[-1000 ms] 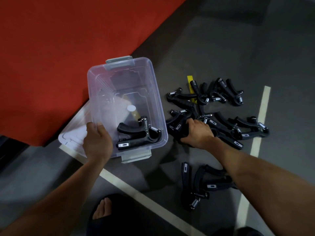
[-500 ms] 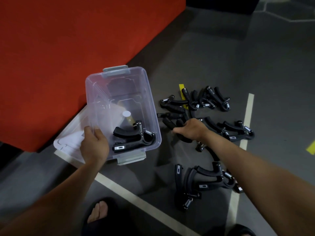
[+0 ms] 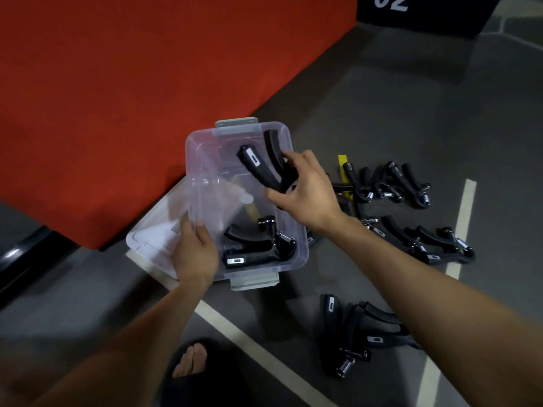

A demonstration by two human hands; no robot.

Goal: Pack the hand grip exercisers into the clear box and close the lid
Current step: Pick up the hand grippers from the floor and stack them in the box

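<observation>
A clear plastic box [image 3: 202, 160] with grey latches stands open on the dark floor. One black hand grip exerciser [image 3: 258, 248] lies in its near end. My right hand [image 3: 305, 192] grips another black exerciser [image 3: 261, 165] and holds it over the box's far half, handles pointing up and away. My left hand [image 3: 194, 251] holds the box's near left wall, fingers curled over the rim. The clear lid [image 3: 152, 239] lies flat on the floor under and to the left of the box. Several more exercisers [image 3: 411, 218] lie scattered on the floor to the right.
A raised red carpeted platform [image 3: 132, 98] borders the box on the left and behind. White painted lines [image 3: 258, 356] cross the floor. More exercisers [image 3: 358, 333] lie near my right forearm. A foot in a black slipper [image 3: 191, 359] shows at the bottom.
My right hand lifted one exerciser off the floor pile and carried it left, over the box. My left hand stayed on the box wall. The camera tilted upward.
</observation>
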